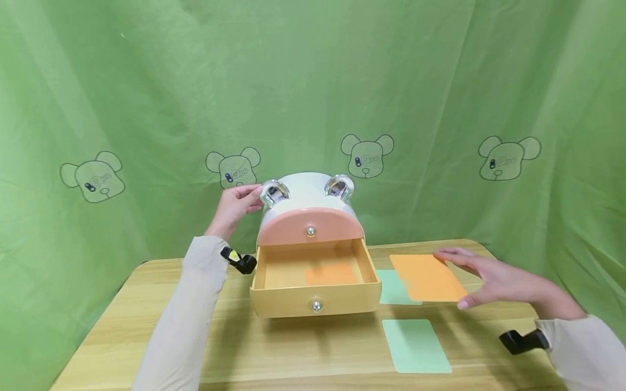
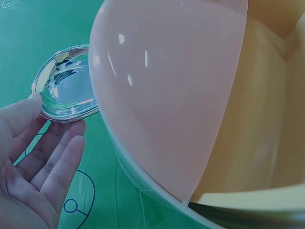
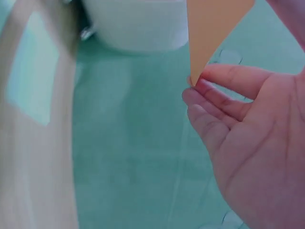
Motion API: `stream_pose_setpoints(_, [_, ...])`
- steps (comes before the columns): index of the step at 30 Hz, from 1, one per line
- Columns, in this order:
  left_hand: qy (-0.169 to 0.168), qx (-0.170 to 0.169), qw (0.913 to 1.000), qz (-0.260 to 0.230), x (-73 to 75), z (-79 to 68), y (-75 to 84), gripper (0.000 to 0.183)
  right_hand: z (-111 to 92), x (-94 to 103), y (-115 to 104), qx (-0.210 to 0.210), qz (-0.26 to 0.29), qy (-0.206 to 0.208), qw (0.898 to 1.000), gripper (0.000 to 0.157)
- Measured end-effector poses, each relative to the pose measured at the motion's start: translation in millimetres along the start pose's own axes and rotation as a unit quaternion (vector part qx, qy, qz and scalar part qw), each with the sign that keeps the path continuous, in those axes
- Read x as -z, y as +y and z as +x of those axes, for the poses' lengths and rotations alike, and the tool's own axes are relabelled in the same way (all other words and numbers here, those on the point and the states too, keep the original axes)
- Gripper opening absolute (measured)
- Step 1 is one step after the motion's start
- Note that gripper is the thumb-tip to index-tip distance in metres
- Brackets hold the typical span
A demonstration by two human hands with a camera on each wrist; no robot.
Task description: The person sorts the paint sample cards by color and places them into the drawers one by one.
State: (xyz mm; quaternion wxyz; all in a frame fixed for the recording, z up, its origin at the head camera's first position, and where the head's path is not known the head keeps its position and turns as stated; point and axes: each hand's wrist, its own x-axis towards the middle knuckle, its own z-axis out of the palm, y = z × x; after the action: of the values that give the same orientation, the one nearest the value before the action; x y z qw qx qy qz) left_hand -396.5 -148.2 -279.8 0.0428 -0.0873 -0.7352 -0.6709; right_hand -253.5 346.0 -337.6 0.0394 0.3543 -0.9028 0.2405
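Observation:
A small box with drawers (image 1: 307, 190), white on top with a pink upper drawer front (image 1: 286, 231), stands on the table. Its yellow lower drawer (image 1: 281, 301) is pulled out, with an orange card (image 1: 332, 275) lying flat inside. My left hand (image 1: 235, 206) pinches the shiny silver ear (image 2: 66, 107) on the box's left side between thumb and fingertips. To the right of the drawer, my right hand (image 1: 504, 279) holds another orange card (image 1: 427, 278) by its right side, above the table. In the right wrist view that card (image 3: 209, 33) hangs from the fingers.
One mint green card (image 1: 393, 290) lies partly beneath the held card. A second green card (image 1: 418, 347) is nearer the table's front. Behind the wooden table (image 1: 303, 358) hangs a green curtain (image 1: 293, 81) with bear-head prints. Round knobs (image 1: 317, 306) stick out from both drawers.

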Motion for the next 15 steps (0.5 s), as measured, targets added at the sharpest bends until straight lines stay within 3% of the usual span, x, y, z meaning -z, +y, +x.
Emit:
stream_pose_setpoints(6, [-0.006,-0.002,1.0,0.0,-0.1,1.3,-1.5,0.034,30,6.6,-23,0.045,0.0,-0.008,0.999,0.09])
stream_pose_setpoints(15, [-0.001,-0.006,1.0,-0.006,0.6,0.2,-2.0,0.034,72,1.3,-53,0.012,0.006,-0.04,0.999,0.086])
